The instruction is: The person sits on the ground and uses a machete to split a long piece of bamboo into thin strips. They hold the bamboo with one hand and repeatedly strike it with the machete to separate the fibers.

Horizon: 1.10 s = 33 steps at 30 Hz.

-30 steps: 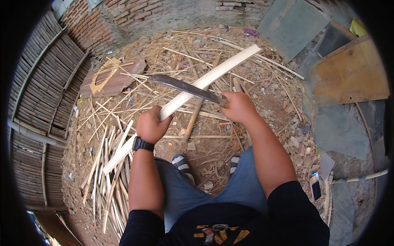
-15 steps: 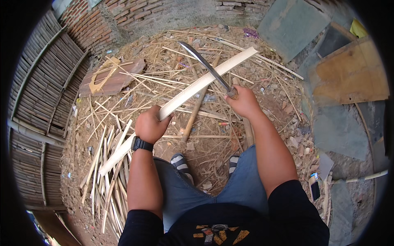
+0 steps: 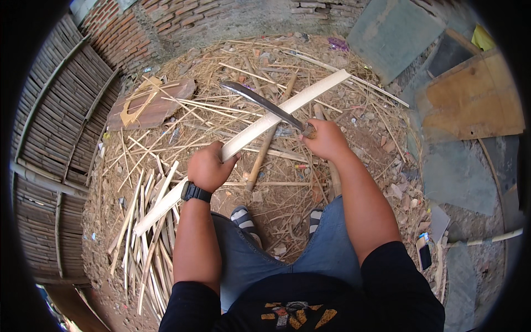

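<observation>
A long pale bamboo slat (image 3: pixel 301 98) runs slantwise in front of me, from low on the left to high on the right. My left hand (image 3: pixel 209 167) is closed round it below its middle, a dark watch on the wrist. In my right hand (image 3: pixel 326 138) is the handle of a machete (image 3: pixel 260 100). Its curved dark blade lies across the upper face of the slat and points to the far left. Whether the edge bites into the bamboo I cannot tell.
Many split bamboo strips (image 3: pixel 145 243) are heaped beside my left leg. Shavings and rubble cover the ground. A rusty sheet (image 3: pixel 177 105) lies at the far left, a bamboo-pole wall (image 3: pixel 50 110) stands left, grey panels (image 3: pixel 395 39) lean right, and a phone (image 3: pixel 424 255) lies near right.
The machete's blade has swung leftward and its tip has come nearer to me, so it lies flatter across the slat. My left hand and the slat have shifted slightly to the right.
</observation>
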Tool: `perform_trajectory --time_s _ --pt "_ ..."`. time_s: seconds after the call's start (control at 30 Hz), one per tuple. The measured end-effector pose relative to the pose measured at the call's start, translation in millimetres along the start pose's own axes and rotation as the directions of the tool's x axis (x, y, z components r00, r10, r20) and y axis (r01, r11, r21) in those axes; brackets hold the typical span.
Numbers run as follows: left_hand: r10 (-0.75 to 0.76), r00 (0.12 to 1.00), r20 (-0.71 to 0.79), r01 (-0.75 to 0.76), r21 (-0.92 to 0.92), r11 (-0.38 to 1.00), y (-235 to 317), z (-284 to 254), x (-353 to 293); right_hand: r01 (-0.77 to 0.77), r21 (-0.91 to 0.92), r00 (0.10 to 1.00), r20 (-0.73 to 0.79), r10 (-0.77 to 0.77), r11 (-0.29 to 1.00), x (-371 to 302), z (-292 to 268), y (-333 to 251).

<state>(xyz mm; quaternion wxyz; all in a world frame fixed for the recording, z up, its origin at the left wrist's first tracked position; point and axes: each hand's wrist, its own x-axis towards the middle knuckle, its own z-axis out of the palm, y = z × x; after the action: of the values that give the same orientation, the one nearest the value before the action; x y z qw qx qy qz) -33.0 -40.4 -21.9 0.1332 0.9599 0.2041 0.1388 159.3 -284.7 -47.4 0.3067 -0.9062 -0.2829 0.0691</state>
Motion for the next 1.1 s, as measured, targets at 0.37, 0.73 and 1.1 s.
perform_trajectory --time_s 0.37,0.73,1.1 --pt "0.019 1.000 0.003 -0.019 0.059 0.998 -9.5 2.4 -0.9 -0.047 0.042 0.999 0.007 0.047 0.998 6.0 3.3 7.6" --pt "0.008 0.999 0.042 -0.010 0.042 0.999 -3.9 3.4 -1.3 -0.029 -0.038 1.000 0.006 0.029 0.999 5.8 7.5 10.3" --pt "0.022 0.997 0.076 -0.030 0.103 0.994 -6.1 5.6 -0.5 0.000 -0.082 1.000 0.024 0.002 0.997 5.2 13.4 8.4"
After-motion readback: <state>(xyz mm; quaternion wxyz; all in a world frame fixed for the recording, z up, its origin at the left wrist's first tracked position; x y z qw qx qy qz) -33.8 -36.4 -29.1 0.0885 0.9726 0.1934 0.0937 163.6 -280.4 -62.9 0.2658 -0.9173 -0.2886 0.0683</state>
